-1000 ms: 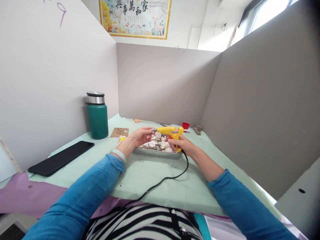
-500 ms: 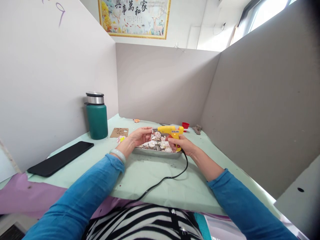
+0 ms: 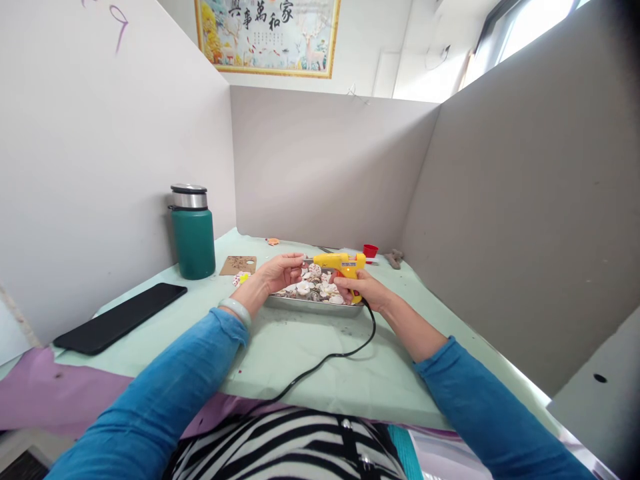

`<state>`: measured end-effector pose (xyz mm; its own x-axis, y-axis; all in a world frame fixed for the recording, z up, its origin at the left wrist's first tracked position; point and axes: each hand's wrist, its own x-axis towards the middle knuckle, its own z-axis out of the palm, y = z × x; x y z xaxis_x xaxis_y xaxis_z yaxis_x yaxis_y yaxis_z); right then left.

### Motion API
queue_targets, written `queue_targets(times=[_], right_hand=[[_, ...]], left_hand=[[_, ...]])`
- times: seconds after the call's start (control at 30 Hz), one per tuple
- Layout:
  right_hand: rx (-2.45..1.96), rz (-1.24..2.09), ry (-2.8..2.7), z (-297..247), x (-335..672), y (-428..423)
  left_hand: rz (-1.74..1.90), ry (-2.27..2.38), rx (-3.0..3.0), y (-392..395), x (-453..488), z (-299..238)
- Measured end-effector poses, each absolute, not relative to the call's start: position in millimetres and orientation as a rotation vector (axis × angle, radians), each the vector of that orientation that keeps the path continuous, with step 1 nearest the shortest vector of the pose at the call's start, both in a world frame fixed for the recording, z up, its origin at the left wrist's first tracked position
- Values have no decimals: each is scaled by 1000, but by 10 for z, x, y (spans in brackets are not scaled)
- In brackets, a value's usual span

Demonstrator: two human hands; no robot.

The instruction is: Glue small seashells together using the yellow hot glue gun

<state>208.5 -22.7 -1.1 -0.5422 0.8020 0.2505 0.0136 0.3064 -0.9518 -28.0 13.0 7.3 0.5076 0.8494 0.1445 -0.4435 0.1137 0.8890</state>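
Note:
My right hand (image 3: 361, 288) is wrapped round the handle of a yellow glue gun (image 3: 340, 263), whose nozzle points left. My left hand (image 3: 281, 272) is closed in a pinch right at the nozzle tip, holding something too small to make out. Both hands hover over a shallow metal tray (image 3: 310, 305) filled with several seashells (image 3: 315, 287). The gun's black cord (image 3: 320, 363) trails back across the table toward my body.
A green flask (image 3: 193, 233) stands at the left by the partition. A black phone (image 3: 120, 319) lies near the table's left edge. A brown card (image 3: 239, 265) lies left of the tray. A red cup (image 3: 371, 251) sits behind it. Grey partitions wall in three sides.

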Motion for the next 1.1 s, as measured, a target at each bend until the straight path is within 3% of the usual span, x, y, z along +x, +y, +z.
queue_targets(times=[1.1], right_hand=[[-885, 983, -1778, -43, 1991, -194]], left_hand=[[1095, 525, 1190, 191, -270, 14]])
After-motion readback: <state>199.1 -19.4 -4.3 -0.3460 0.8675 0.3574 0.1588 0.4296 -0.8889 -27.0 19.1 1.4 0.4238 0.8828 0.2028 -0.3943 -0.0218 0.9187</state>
